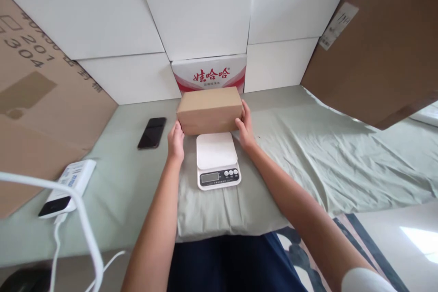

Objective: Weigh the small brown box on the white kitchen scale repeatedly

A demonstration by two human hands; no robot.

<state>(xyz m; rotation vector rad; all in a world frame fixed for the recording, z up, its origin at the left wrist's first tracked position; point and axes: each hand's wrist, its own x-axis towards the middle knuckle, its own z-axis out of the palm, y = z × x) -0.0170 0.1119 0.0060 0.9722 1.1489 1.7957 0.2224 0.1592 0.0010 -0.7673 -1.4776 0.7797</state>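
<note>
I have my left hand [175, 140] pressed flat against the left end of the brown cardboard box [210, 110] and my right hand [245, 127] against its right end, fingers wrapped on the side, so the box is clamped between both palms. It sits at the far edge of the white kitchen scale [216, 159]; I cannot tell whether it rests on the platform or just behind it. The scale's display is too small to read. Behind the box stands a white carton with red Chinese characters [209, 73], the Wahaha brand. Far left, a black phone [152, 132] lies on the green cloth [308, 155]. Near left is a white power bank [68, 187] with a cable. The brown sheet at left [37, 100] shows "304" upside down.
</note>
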